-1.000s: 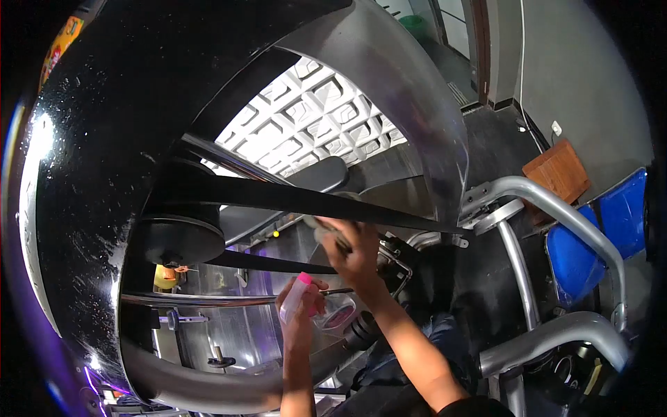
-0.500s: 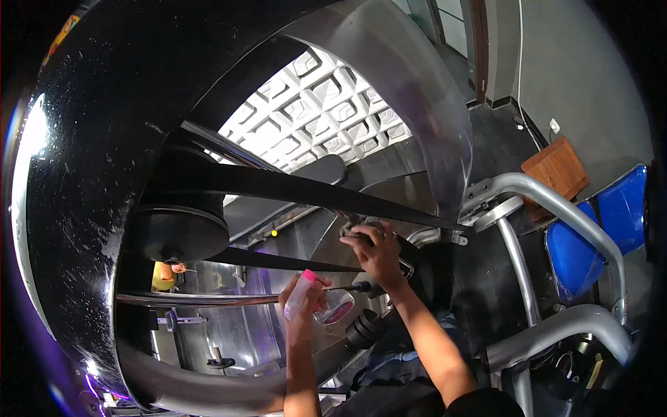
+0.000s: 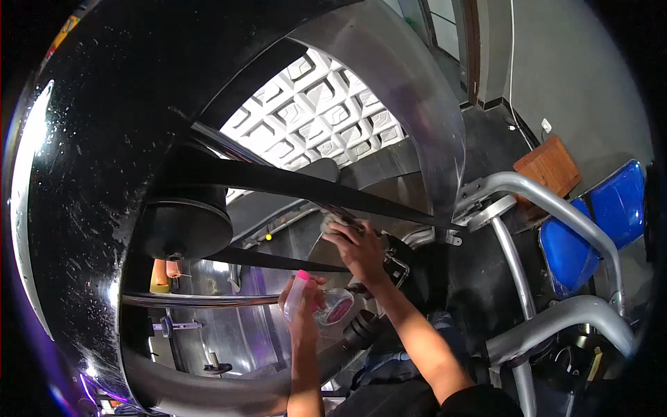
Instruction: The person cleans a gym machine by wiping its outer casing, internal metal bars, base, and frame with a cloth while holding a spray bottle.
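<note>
Head feed: I've got the left hand [image 3: 303,318] wrapped around a clear spray bottle [image 3: 336,307], pink nozzle [image 3: 303,275] near the lower black belt [image 3: 278,260]. Right hand [image 3: 363,258] has fingers bunched on a grey cloth [image 3: 329,224], just below the upper black belt [image 3: 292,186]; can't tell if cloth touches it.

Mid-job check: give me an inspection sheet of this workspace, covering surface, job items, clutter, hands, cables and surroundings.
Surface: black machine cover, pale scuffs visible.
Job's things: pink-topped spray bottle; grey cloth.
Clutter: brown wooden piece near a blue chair.
Left hand: wrapped around the spray bottle's neck.
Right hand: holding the grey cloth near a black belt; contact unclear.
Cables: white cable running down the wall.
Surroundings: silver bar; patterned white panel.
</note>
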The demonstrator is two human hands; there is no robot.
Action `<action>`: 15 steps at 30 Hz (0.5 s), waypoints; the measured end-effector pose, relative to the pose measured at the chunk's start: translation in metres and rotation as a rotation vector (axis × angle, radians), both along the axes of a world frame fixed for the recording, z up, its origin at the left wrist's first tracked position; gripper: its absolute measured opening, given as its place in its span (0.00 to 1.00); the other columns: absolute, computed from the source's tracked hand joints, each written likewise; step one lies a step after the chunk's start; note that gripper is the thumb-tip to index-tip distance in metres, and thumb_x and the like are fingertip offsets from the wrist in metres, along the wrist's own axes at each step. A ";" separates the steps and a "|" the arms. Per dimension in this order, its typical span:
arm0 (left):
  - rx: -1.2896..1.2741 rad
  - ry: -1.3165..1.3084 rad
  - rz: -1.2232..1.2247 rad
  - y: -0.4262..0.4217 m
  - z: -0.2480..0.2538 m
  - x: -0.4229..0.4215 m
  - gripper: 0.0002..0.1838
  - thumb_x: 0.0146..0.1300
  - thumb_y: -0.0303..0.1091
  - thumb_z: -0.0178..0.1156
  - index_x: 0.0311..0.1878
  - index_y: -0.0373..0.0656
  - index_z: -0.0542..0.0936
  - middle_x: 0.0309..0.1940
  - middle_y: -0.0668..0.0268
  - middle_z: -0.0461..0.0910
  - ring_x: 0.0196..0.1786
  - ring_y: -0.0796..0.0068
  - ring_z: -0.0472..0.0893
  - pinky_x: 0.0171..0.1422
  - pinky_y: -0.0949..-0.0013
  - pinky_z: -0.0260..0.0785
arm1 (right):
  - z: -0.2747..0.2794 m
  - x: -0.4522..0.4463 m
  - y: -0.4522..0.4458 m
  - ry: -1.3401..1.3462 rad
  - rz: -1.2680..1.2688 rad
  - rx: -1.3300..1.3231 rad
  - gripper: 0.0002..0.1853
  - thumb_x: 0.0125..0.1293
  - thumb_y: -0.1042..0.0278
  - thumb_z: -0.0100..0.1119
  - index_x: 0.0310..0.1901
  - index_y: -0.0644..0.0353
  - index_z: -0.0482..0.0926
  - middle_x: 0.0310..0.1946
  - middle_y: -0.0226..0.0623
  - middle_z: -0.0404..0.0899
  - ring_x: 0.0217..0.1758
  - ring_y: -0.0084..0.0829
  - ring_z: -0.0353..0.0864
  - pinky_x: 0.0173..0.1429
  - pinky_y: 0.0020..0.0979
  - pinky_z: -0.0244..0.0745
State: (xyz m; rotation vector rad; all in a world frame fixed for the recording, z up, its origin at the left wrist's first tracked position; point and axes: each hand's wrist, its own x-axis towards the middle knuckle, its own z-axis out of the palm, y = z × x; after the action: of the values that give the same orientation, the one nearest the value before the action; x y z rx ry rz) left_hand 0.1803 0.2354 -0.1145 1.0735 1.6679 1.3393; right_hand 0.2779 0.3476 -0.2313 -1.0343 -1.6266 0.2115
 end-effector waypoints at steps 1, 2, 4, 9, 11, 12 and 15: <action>0.011 -0.007 -0.012 0.000 -0.001 0.000 0.18 0.69 0.47 0.64 0.36 0.38 0.81 0.20 0.69 0.75 0.22 0.82 0.72 0.29 0.75 0.61 | -0.018 0.002 -0.006 0.001 -0.001 -0.002 0.20 0.50 0.74 0.67 0.45 0.39 0.87 0.54 0.15 0.80 0.53 0.38 0.76 0.56 0.36 0.78; 0.022 -0.015 -0.026 0.000 -0.002 0.000 0.18 0.69 0.47 0.63 0.36 0.38 0.81 0.20 0.69 0.75 0.22 0.82 0.72 0.29 0.75 0.61 | -0.038 0.004 -0.014 0.004 -0.003 -0.104 0.19 0.51 0.75 0.67 0.44 0.42 0.86 0.53 0.19 0.80 0.52 0.40 0.76 0.56 0.37 0.78; 0.014 0.000 -0.021 0.001 -0.004 0.000 0.17 0.69 0.46 0.63 0.36 0.38 0.81 0.20 0.69 0.76 0.22 0.82 0.72 0.29 0.75 0.61 | -0.054 0.014 -0.025 0.004 -0.007 -0.205 0.17 0.52 0.77 0.66 0.43 0.45 0.86 0.51 0.22 0.81 0.51 0.41 0.77 0.55 0.38 0.78; 0.032 -0.007 -0.035 0.003 -0.013 0.001 0.15 0.70 0.43 0.63 0.37 0.38 0.81 0.21 0.69 0.77 0.22 0.82 0.72 0.28 0.75 0.61 | -0.031 0.033 -0.029 0.420 -0.002 -0.229 0.13 0.55 0.77 0.67 0.44 0.55 0.84 0.49 0.37 0.82 0.49 0.39 0.80 0.55 0.37 0.76; 0.004 -0.007 -0.079 0.003 -0.017 -0.003 0.15 0.70 0.43 0.63 0.38 0.38 0.81 0.23 0.69 0.78 0.22 0.82 0.72 0.29 0.74 0.62 | -0.003 0.032 -0.017 0.632 -0.097 -0.243 0.11 0.62 0.71 0.68 0.45 0.62 0.83 0.47 0.42 0.84 0.49 0.39 0.84 0.55 0.37 0.75; -0.001 -0.004 -0.080 0.003 -0.017 -0.002 0.15 0.70 0.43 0.63 0.38 0.38 0.81 0.23 0.69 0.78 0.22 0.82 0.72 0.29 0.74 0.62 | 0.004 0.032 -0.011 0.635 -0.099 -0.248 0.11 0.62 0.71 0.68 0.45 0.62 0.83 0.47 0.42 0.84 0.49 0.39 0.84 0.55 0.37 0.75; -0.020 -0.020 -0.064 0.003 -0.016 0.003 0.17 0.70 0.45 0.64 0.38 0.38 0.81 0.23 0.69 0.78 0.22 0.82 0.72 0.29 0.75 0.62 | 0.009 0.030 0.002 0.689 0.100 -0.312 0.16 0.63 0.69 0.68 0.51 0.60 0.79 0.45 0.42 0.82 0.45 0.42 0.82 0.49 0.39 0.75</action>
State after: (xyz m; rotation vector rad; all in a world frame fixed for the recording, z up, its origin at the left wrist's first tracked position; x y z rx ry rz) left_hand 0.1837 0.2385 -0.1309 1.0893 1.6157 1.2862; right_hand 0.3076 0.3497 -0.2227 -0.9642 -1.0294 0.8156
